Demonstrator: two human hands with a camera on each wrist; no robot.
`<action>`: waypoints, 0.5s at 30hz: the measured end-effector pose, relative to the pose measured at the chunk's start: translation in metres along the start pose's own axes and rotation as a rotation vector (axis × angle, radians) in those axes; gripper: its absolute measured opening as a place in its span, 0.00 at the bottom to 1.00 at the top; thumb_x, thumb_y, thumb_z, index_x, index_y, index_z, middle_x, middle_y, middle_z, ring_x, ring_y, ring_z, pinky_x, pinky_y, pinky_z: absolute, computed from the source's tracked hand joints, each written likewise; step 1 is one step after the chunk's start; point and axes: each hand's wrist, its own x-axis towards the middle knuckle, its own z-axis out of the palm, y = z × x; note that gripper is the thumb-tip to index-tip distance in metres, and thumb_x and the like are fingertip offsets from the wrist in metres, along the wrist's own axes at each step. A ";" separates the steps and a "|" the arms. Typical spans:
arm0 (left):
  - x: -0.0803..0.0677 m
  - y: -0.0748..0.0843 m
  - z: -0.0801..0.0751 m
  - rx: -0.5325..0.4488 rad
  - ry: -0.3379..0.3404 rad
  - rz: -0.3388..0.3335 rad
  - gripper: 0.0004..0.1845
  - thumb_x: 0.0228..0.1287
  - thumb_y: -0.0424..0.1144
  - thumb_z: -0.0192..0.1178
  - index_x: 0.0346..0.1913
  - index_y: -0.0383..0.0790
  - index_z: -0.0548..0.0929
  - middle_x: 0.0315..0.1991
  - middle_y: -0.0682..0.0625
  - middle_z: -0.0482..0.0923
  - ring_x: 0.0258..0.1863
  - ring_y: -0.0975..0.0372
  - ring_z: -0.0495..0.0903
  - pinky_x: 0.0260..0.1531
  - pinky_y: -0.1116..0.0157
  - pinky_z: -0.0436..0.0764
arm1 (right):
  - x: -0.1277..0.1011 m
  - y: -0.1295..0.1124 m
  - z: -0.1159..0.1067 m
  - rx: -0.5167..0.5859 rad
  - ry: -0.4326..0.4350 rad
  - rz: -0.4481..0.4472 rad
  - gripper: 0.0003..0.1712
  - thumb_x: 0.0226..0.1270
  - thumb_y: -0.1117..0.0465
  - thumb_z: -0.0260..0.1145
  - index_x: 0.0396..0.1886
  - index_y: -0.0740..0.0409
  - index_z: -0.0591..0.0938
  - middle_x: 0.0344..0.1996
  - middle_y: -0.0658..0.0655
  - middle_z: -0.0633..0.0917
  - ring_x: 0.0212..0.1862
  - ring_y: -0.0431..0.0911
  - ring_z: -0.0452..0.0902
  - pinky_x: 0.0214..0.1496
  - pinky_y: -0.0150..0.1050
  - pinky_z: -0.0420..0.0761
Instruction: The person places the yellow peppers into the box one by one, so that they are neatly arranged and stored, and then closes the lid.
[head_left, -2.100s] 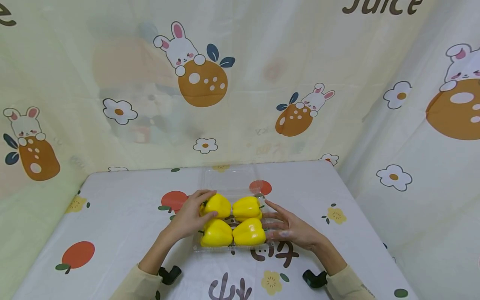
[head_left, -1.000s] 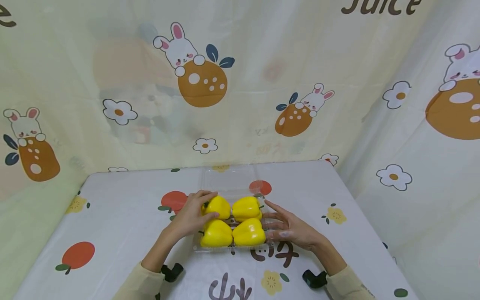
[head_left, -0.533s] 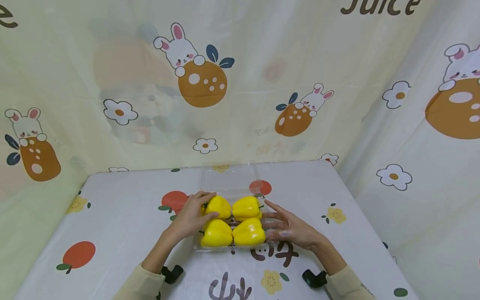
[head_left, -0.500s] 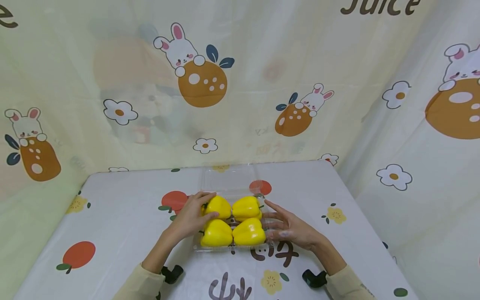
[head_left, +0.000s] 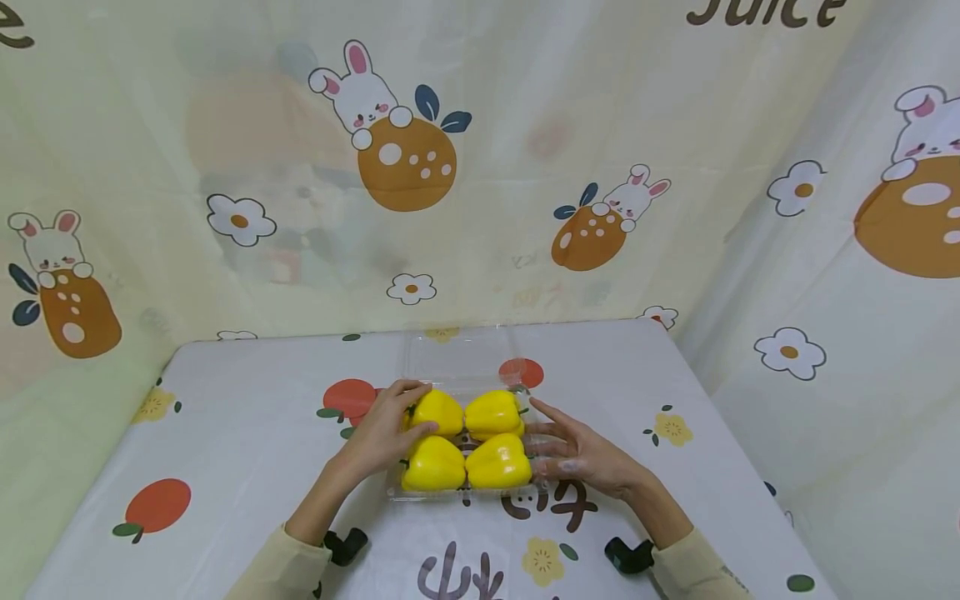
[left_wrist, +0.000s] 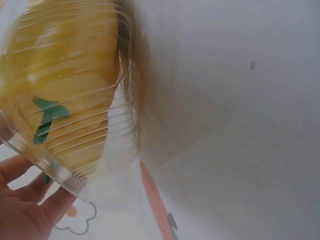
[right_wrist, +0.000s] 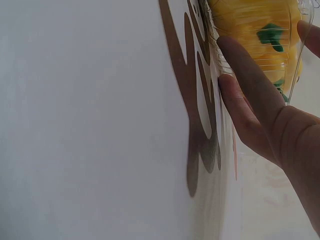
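Note:
A clear plastic clamshell box (head_left: 480, 497) on the table holds several yellow bell peppers, seen in two rows from above. My left hand (head_left: 386, 427) grips the far-left yellow bell pepper (head_left: 441, 412), thumb on the near side and fingers on the far side. In the left wrist view, some fingers of that hand lie by the box rim. My right hand (head_left: 585, 457) has its fingers extended along the box's right wall, beside the near-right pepper (head_left: 498, 462). Its thumb reaches the rim near the far-right pepper (head_left: 492, 413). More yellow shows beneath the far-right pepper.
The box's transparent lid (head_left: 459, 354) lies folded back behind it on the printed white tablecloth (head_left: 247, 467). Black devices (head_left: 630, 557) sit at both wrists. A patterned curtain (head_left: 480, 167) hangs behind the table and along its sides.
Over the last two seconds, the far-left pepper and my left hand have shifted very slightly toward me and rightward. My right hand stays in place. The head view tilts a little.

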 end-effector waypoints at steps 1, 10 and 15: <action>0.000 0.000 0.000 0.000 0.003 0.002 0.33 0.68 0.41 0.72 0.74 0.36 0.76 0.73 0.41 0.73 0.72 0.44 0.72 0.72 0.42 0.77 | 0.000 0.000 0.000 -0.002 0.001 0.000 0.60 0.72 0.61 0.71 0.89 0.43 0.41 0.82 0.73 0.58 0.78 0.69 0.67 0.72 0.56 0.82; -0.001 -0.002 0.002 -0.006 0.006 -0.003 0.32 0.69 0.41 0.71 0.73 0.36 0.77 0.74 0.41 0.73 0.73 0.44 0.72 0.73 0.42 0.76 | 0.000 0.000 0.000 -0.005 0.002 0.002 0.60 0.72 0.61 0.71 0.89 0.43 0.42 0.82 0.73 0.58 0.78 0.69 0.67 0.72 0.56 0.82; -0.001 -0.002 0.003 -0.008 0.009 -0.016 0.32 0.70 0.41 0.71 0.73 0.36 0.77 0.74 0.40 0.73 0.74 0.44 0.72 0.74 0.43 0.76 | 0.001 0.000 0.000 -0.010 0.003 0.005 0.60 0.71 0.60 0.71 0.89 0.43 0.42 0.83 0.72 0.58 0.78 0.68 0.68 0.72 0.56 0.83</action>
